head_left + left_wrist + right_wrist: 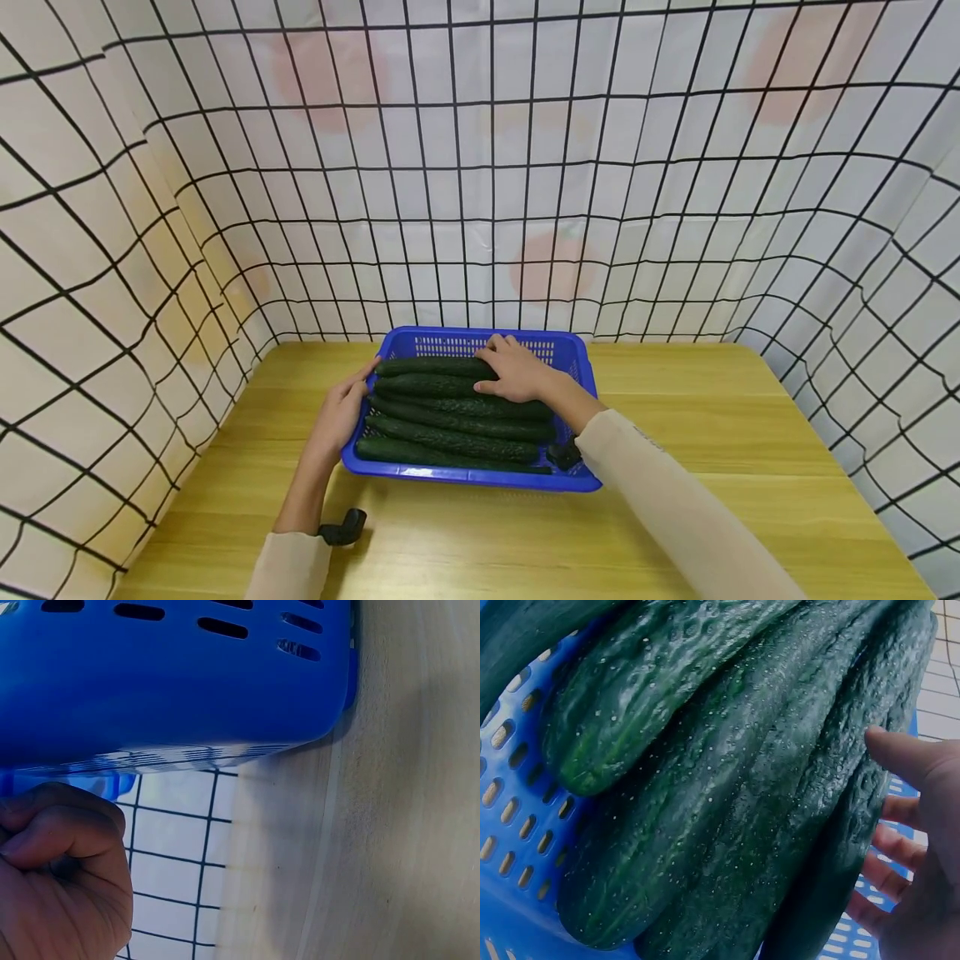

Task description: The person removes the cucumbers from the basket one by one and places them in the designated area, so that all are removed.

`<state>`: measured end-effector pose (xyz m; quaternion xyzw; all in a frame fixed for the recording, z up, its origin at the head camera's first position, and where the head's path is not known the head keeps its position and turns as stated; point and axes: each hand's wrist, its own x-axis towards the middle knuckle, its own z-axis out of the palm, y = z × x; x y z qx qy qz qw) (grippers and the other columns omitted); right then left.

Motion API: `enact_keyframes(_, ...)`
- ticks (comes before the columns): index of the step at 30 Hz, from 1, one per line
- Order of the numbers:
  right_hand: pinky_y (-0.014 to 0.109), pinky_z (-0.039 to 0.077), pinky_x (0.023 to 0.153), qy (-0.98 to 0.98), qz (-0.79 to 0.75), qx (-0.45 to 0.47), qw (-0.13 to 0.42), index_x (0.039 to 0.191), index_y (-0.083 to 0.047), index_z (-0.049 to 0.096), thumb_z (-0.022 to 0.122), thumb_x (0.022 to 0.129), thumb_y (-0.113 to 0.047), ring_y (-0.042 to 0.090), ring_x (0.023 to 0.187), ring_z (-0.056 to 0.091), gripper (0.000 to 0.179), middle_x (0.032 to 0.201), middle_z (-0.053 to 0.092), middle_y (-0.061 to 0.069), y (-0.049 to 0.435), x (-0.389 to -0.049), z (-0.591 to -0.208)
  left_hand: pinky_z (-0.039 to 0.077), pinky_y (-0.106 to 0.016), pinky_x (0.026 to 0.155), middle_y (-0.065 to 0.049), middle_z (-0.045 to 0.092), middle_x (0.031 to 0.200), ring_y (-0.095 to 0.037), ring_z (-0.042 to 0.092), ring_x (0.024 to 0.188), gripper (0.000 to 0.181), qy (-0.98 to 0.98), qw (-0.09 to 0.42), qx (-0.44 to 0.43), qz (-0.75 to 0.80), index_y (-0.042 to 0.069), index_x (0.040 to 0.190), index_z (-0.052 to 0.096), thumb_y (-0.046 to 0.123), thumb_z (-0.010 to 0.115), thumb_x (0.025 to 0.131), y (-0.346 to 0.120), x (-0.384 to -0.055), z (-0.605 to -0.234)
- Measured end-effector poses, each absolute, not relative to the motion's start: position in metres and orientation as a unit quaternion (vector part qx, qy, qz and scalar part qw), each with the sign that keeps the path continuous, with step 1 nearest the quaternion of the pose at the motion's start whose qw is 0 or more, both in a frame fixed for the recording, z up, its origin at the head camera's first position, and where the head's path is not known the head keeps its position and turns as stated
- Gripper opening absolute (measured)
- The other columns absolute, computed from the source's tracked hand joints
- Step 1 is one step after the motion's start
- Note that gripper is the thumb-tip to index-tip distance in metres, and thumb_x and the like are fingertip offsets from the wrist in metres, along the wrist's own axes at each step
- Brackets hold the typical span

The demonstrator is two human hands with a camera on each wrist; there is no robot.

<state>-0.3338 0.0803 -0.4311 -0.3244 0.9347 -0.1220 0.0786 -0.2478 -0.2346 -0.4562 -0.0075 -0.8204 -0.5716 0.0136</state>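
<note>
A blue plastic basket (468,477) with slotted walls stands on the table, and several long dark green cucumbers (450,435) lie side by side in it. My left hand (339,417) holds the basket's left rim; in the left wrist view its fingers are curled at the rim beside the blue wall (172,690). My right hand (517,371) reaches into the basket over the far cucumbers. Seen from the right wrist, the right hand (922,840) has its thumb on top and its fingers along the far side of the outermost cucumber (817,900).
The basket sits on a yellowish wooden table (697,467) near its back edge. White cloth with a black grid (480,192) rises behind the table and at both sides. A black wrist device (345,527) shows at the left sleeve.
</note>
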Motion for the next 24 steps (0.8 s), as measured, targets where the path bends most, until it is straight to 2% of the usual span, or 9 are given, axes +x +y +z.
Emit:
enact_keyframes(6, 0.058, 0.034, 0.117, 0.934, -0.151, -0.314, 0.075, 0.151, -0.012, 0.049, 0.058, 0.103, -0.047, 0.035, 0.144, 0.045, 0.06, 0.155, 0.051, 0.012, 0.078, -0.336, -0.432, 0.018, -0.054, 0.126, -0.005, 0.034, 0.167, -0.03, 0.026, 0.156, 0.053, -0.816, 0.001, 0.002, -0.577, 0.028, 0.157, 0.046, 0.017, 0.035, 0.106, -0.234, -0.244, -0.452)
enact_keyframes(13, 0.059, 0.035, 0.116, 0.924, -0.184, -0.33, 0.055, 0.153, -0.022, 0.051, 0.057, 0.103, -0.05, 0.04, 0.144, 0.043, 0.058, 0.157, 0.047, 0.015, 0.078, -0.335, -0.434, 0.022, -0.056, 0.125, -0.006, 0.034, 0.167, -0.032, 0.028, 0.155, 0.052, -0.819, -0.004, 0.012, -0.573, 0.031, 0.156, 0.046, 0.019, 0.034, 0.107, -0.234, -0.247, -0.454)
enact_keyframes(20, 0.051, 0.04, 0.116, 0.913, -0.252, -0.309, 0.082, 0.149, -0.013, 0.054, 0.065, 0.101, -0.043, 0.031, 0.141, 0.05, 0.058, 0.15, 0.057, 0.011, 0.074, -0.333, -0.433, 0.022, -0.058, 0.124, -0.006, 0.035, 0.166, -0.032, 0.029, 0.155, 0.051, -0.822, 0.003, 0.008, -0.569, 0.034, 0.155, 0.047, 0.023, 0.035, 0.107, -0.235, -0.249, -0.459)
enact_keyframes(24, 0.051, 0.041, 0.115, 0.914, -0.257, -0.302, 0.083, 0.148, -0.014, 0.055, 0.065, 0.1, -0.042, 0.031, 0.14, 0.052, 0.057, 0.149, 0.058, 0.01, 0.07, -0.332, -0.433, 0.021, -0.056, 0.125, -0.005, 0.035, 0.167, -0.03, 0.029, 0.155, 0.052, -0.818, 0.006, 0.011, -0.575, 0.034, 0.155, 0.048, 0.022, 0.035, 0.106, -0.237, -0.249, -0.461)
